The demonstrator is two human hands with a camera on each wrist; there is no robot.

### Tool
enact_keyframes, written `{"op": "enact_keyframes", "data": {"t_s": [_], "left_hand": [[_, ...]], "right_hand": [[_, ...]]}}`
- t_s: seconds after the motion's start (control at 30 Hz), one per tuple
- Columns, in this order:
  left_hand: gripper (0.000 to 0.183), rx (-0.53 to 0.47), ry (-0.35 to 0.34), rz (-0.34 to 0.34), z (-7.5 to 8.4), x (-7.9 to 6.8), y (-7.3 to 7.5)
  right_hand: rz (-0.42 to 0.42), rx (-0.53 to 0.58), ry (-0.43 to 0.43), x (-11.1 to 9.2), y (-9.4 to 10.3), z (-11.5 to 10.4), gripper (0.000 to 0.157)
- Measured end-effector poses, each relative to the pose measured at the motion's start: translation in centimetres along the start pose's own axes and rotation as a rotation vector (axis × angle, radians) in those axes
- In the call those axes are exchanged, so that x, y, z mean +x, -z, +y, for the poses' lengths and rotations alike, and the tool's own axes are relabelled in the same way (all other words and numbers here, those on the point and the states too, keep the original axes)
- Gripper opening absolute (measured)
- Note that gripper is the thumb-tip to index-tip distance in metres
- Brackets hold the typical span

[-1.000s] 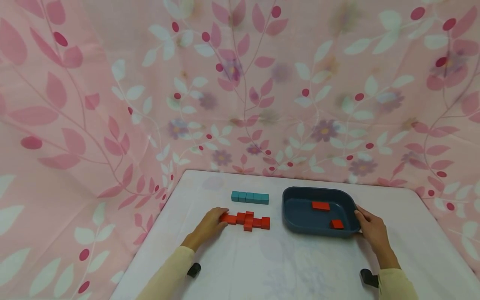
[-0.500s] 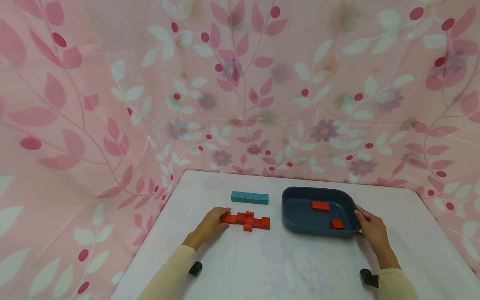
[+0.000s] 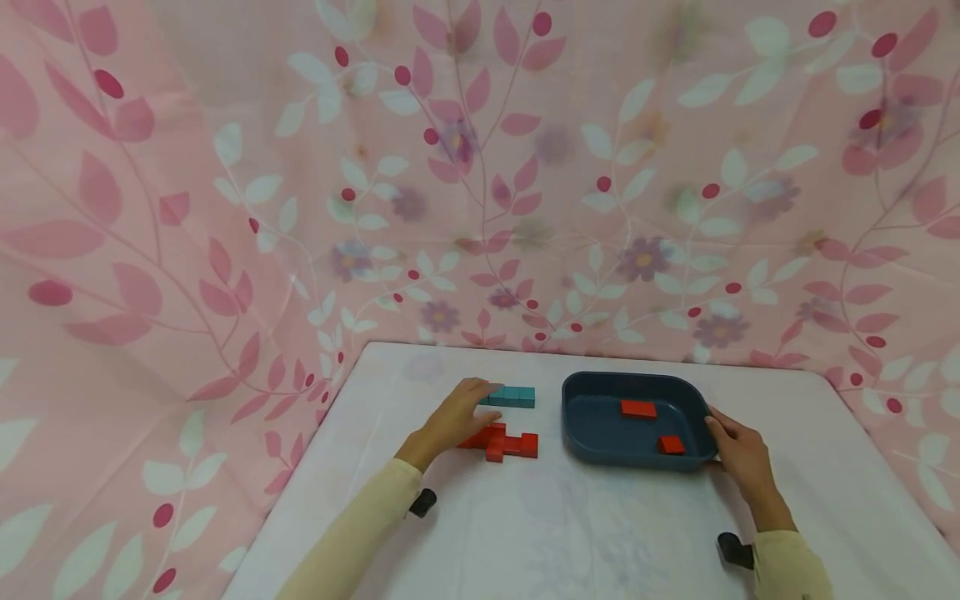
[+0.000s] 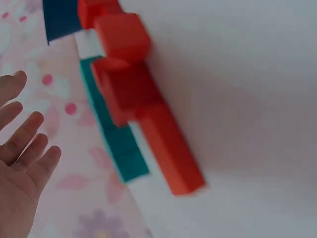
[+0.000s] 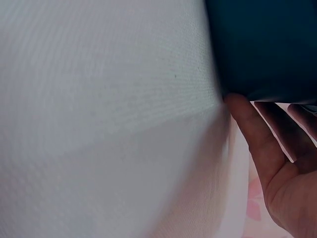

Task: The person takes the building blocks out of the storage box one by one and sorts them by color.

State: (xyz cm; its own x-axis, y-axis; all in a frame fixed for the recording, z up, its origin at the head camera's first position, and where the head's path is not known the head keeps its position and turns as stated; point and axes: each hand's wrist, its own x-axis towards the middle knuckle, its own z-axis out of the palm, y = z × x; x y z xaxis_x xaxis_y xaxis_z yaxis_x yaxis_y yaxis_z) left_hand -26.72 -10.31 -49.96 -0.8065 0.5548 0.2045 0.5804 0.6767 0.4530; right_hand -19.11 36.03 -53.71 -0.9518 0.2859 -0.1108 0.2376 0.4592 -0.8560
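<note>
My left hand [image 3: 453,417] hovers over the left end of the red blocks [image 3: 495,442], its fingertips reaching toward a row of teal blocks [image 3: 513,397]. Its spread fingers [image 4: 22,144] hold nothing in the left wrist view. The red blocks [image 4: 166,144] form a joined shape with a long bar at one end; in the head view the hand hides part of both groups. At the right, my right hand [image 3: 742,450] holds the end of a dark blue tray [image 3: 637,458], its digits at the rim and side. In the right wrist view, one digit touches the tray's [image 5: 267,54] corner.
Inside the tray lie two loose red blocks, a longer one [image 3: 638,409] and a smaller one [image 3: 671,444]. A white cloth [image 3: 570,533] covers the table. Pink floral fabric [image 3: 480,208] hangs behind and to the left.
My left hand has left the left end of the red blocks and moved up and to the right, toward the teal row. The right hand stays at the tray.
</note>
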Motion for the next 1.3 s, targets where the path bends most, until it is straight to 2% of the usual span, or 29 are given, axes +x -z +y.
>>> {"op": "enact_keyframes", "data": {"t_s": [0.2, 0.33, 0.53, 0.67, 0.87, 1.03, 1.17, 1.23, 1.3], "left_hand": [[0.052, 0.03, -0.126, -0.063, 3.7, 4.0, -0.6], [0.052, 0.049, -0.146, -0.108, 6.1, 6.3, -1.6], [0.055, 0.222, -0.195, -0.204, 9.6, 9.8, -4.1], [0.055, 0.318, -0.235, -0.251, 11.9, 11.5, -6.0], [0.054, 0.419, -0.231, -0.333, 13.6, 13.0, -8.9], [0.055, 0.375, -0.228, -0.416, 14.0, 13.6, -11.3], [0.057, 0.443, -0.31, -0.397, 14.3, 13.8, -12.9], [0.056, 0.489, -0.324, -0.393, 14.3, 13.7, -13.5], [0.053, 0.49, -0.311, -0.416, 14.1, 13.6, -14.0]], "right_hand": [[-0.004, 0.026, 0.002, -0.1, -0.1, -0.1, 0.06], [-0.005, 0.031, -0.001, -0.1, -0.1, -0.1, 0.06], [-0.002, 0.048, 0.009, 0.2, 0.0, 0.0, 0.062], [-0.006, 0.042, 0.02, 0.1, 0.2, 0.3, 0.063], [-0.016, 0.06, -0.002, 0.0, 0.0, 0.6, 0.063], [-0.009, 0.066, -0.015, 0.1, -0.1, 0.5, 0.064], [-0.007, 0.068, -0.007, 0.1, -0.1, 0.3, 0.062], [-0.008, 0.066, 0.0, 0.1, 0.0, 0.3, 0.061], [-0.012, 0.063, 0.001, 0.1, 0.0, 0.3, 0.06]]}}
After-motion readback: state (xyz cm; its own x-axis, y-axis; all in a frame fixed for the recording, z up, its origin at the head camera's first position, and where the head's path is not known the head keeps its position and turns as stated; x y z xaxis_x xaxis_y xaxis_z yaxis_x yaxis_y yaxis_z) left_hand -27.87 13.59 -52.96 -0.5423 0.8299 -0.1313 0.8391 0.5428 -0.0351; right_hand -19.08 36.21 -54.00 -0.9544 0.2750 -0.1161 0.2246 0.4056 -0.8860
